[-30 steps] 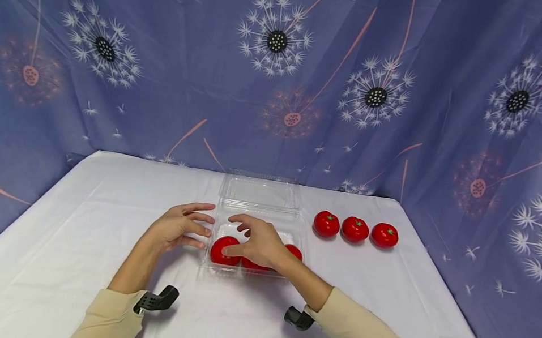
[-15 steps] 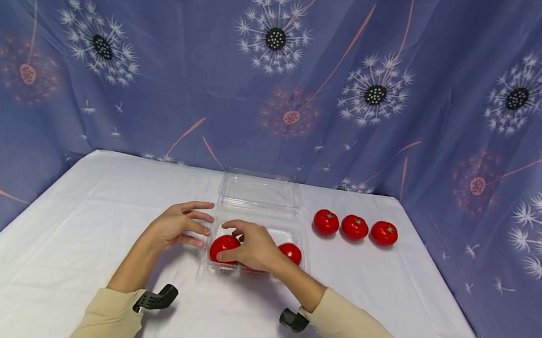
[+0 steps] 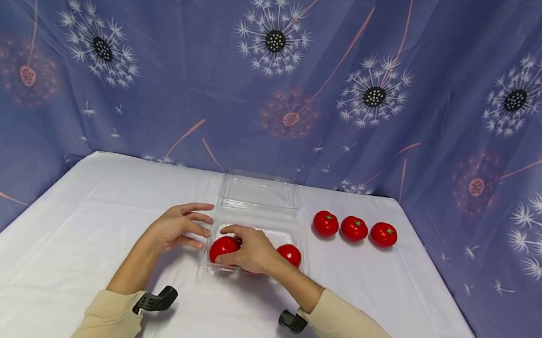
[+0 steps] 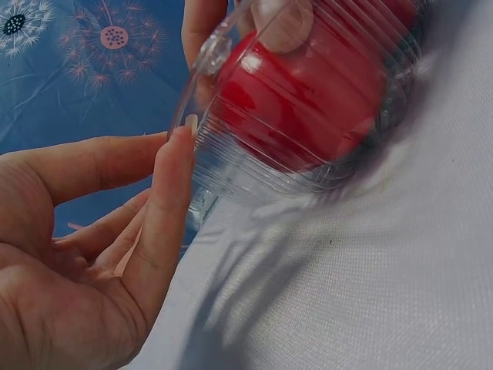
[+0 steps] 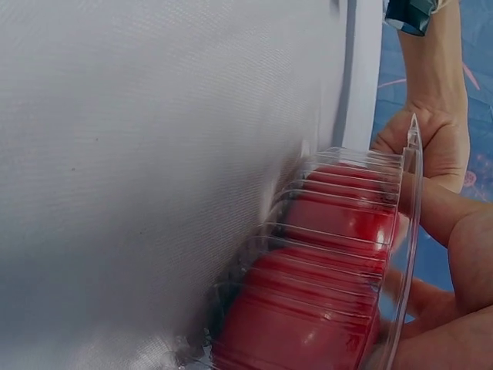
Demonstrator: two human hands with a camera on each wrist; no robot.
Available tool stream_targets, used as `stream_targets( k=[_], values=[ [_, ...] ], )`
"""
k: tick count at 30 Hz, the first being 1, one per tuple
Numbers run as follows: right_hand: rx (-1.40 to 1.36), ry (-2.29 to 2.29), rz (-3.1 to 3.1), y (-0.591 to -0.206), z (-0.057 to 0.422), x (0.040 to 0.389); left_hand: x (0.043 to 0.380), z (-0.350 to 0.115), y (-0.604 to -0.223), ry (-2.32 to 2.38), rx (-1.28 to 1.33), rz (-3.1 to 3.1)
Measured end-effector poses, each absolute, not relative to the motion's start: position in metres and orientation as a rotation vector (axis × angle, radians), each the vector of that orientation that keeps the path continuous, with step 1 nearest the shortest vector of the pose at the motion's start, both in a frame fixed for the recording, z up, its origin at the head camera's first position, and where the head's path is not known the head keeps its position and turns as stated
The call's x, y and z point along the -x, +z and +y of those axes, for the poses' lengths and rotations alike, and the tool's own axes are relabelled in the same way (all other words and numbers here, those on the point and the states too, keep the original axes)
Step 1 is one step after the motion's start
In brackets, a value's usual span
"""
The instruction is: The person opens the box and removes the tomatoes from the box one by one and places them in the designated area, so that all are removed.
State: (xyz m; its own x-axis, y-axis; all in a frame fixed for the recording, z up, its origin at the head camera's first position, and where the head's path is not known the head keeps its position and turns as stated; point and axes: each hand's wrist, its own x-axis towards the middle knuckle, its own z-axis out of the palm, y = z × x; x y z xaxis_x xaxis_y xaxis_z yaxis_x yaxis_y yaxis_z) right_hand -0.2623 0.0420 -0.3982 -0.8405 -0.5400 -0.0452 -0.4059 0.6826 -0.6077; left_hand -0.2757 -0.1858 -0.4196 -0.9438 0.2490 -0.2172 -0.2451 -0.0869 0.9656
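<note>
A clear plastic clamshell box [image 3: 305, 236] stands in the middle of the table, lid folded back. Along its front sit red tomatoes: a left tomato [image 3: 222, 247], a right tomato [image 3: 289, 255], and a middle one mostly covered by my right hand [image 3: 252, 251]. That hand reaches in from the right and holds the left tomato, thumb at its front, forefinger curved over its back. In the left wrist view the tomato [image 4: 308, 108] shows through the ribbed wall with a fingertip against it. My left hand [image 3: 180, 227] has fingers spread at the box's left side, fingertips right at the rim.
Three more red tomatoes with green stem tops stand in a row right of the box: a near one [image 3: 325, 224], a middle one [image 3: 354, 229] and a far-right one [image 3: 383, 235]. The raised lid [image 3: 261, 190] lies behind the box. A patterned blue curtain [image 3: 187, 66] hangs behind the white table [image 3: 147, 175].
My right hand has shifted slightly left and lowered around the left tomato, its thumb now at the front. More of the right tomato shows. The left hand has stayed in place.
</note>
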Motion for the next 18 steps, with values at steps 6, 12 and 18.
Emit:
stream_targets(
  k=[6,12,18],
  values=[
    [0.753,-0.845,2.678,-0.3998,0.0417,0.2627,0.2756,-0.1864,-0.42,2.085,-0.017,1.874],
    [0.757,-0.856,2.698,-0.3994,0.0406,0.2635,0.2749,-0.1872,-0.4198,2.089,-0.035,1.871],
    [0.704,-0.955,2.715,-0.3978,0.0399,0.2653,0.2757,-0.187,-0.4185,2.087,-0.037,1.875]
  ],
)
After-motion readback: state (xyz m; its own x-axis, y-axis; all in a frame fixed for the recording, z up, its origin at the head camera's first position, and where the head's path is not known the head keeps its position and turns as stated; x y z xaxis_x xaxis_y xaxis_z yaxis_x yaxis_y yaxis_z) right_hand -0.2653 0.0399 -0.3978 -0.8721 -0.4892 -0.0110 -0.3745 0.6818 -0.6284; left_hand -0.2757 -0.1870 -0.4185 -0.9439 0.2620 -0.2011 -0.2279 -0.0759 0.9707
